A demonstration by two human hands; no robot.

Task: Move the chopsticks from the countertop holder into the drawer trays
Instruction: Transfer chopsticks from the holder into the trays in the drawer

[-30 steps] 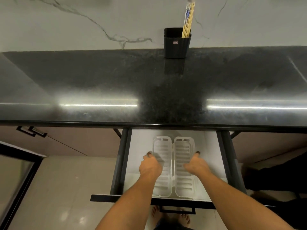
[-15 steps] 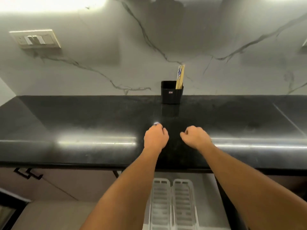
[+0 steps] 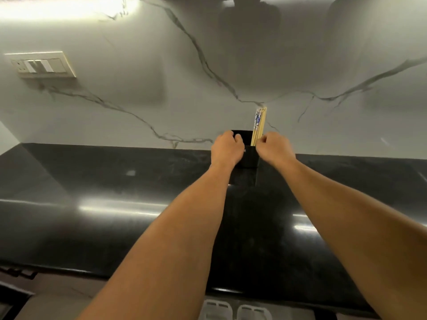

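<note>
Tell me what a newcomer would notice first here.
Both bare forearms reach across the dark glossy countertop to the black holder at the marble wall. The left hand grips the holder's rim while the right hand pinches the chopsticks standing in its right side. At the bottom edge, two white trays peek out below the counter.

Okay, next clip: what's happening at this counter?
A person reaches across the dark countertop to a black holder by the wall. The left hand grips the holder's rim, while the right hand seems to pinch the chopsticks standing in it. They are not yet lifted out. The white drawer trays show only partly at the bottom edge.
</note>
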